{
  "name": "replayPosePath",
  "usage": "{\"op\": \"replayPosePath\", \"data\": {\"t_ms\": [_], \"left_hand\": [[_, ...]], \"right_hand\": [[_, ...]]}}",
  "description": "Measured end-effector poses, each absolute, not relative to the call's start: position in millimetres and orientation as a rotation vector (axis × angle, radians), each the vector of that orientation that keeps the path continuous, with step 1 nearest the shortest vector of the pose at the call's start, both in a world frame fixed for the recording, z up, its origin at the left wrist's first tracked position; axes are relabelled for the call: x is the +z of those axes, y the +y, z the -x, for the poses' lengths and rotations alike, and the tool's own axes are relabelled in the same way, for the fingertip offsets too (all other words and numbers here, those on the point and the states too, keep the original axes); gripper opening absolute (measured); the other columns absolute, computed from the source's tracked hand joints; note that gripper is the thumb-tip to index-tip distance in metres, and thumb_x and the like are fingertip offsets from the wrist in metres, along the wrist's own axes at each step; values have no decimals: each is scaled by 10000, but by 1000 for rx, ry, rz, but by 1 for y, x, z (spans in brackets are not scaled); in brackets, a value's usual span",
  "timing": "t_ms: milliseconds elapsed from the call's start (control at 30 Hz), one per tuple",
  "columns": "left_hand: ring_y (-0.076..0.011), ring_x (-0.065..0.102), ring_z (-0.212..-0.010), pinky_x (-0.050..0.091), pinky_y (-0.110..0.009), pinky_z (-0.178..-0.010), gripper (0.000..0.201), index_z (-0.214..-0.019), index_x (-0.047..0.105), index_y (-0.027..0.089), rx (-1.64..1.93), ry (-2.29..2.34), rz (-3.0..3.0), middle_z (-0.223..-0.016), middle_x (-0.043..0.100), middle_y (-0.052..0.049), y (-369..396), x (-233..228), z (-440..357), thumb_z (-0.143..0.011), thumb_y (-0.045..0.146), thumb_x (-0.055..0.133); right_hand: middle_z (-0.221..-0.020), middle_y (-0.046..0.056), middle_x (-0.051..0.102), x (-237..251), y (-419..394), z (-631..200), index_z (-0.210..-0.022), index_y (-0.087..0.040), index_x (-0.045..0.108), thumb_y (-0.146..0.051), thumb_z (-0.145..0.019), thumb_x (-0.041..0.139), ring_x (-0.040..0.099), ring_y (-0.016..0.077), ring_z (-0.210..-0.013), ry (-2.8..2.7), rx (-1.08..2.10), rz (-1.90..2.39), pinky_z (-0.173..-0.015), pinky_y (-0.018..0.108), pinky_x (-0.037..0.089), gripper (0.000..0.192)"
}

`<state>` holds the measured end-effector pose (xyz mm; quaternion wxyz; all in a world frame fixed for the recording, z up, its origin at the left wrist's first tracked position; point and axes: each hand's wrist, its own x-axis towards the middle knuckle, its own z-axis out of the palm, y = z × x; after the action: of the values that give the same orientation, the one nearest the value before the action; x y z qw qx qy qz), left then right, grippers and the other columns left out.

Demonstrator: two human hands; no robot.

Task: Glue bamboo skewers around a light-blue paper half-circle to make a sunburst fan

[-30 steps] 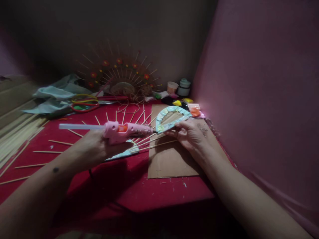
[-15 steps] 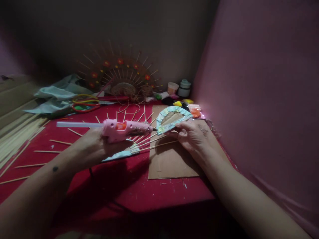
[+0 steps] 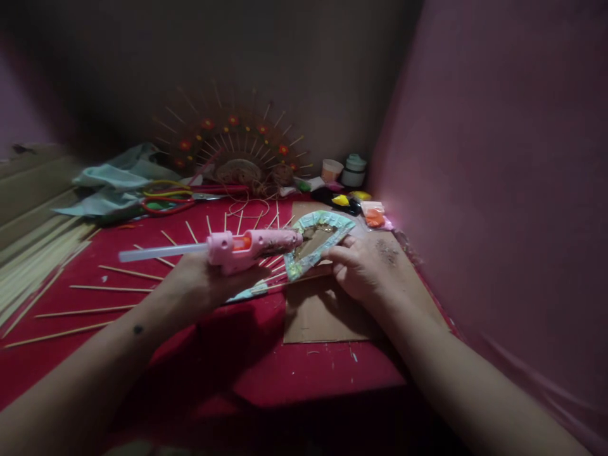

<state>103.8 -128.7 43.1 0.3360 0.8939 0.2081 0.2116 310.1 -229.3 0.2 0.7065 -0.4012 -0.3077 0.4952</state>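
While the left hand (image 3: 216,280) grips a pink glue gun (image 3: 259,246), the right hand (image 3: 357,266) holds a blue-wrapped frame (image 3: 325,218)

Where a dark band circles the lidded jar (image 3: 354,171), the view is too dim to tell whether it carries writing. The glue gun's long axis runs nearly level, its nozzle pointing right at the frame's left part (whether the tip touches, I cannot tell), and a pale glue stick (image 3: 164,253) juts leftward from its back. Its body sits above the left hand, which is closed around the handle. The frame, roughly D-shaped, lies up and left of the right hand, pinched between thumb and fingers along its straight edge; that edge slants from lower left to upper right. It is held over a cardboard sheet (image 3: 327,320), near thin sticks (image 3: 111,289) fanned across the red tabletop (image 3: 270,367).
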Motion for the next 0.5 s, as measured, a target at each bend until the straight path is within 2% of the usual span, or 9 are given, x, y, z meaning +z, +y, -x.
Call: {"op": "replayPosePath", "data": {"t_ms": [133,333,500], "left_hand": [[-288,592,-1242,450,-394,-1111,461,-1341,593,362,509,497,-2345,-1338,645,55,-133,44,-108,-899,490,582],[-271,572,-1270,412,-387,-1133,452,-1364,570,355,489,466,-2421,-1384,614,43,-131,44,-109,-921,442,559],[-260,573,-1274,424,-363,-1123,431,-1345,580,384,505,512,-2375,-1368,621,85,-132,44,-108,-915,415,570]], "right_hand": [[-851,32,738,2,-231,-305,-854,-216,681,-160,-567,683,683,236,-818,-717,1130,919,-734,411,591,293],[-885,37,738,7,-233,-305,-818,-238,685,-173,-569,674,671,236,-842,-727,1135,1010,-756,419,586,258],[-855,37,731,7,-232,-306,-816,-224,682,-150,-560,653,677,235,-843,-705,1094,1016,-787,421,579,267]]}}
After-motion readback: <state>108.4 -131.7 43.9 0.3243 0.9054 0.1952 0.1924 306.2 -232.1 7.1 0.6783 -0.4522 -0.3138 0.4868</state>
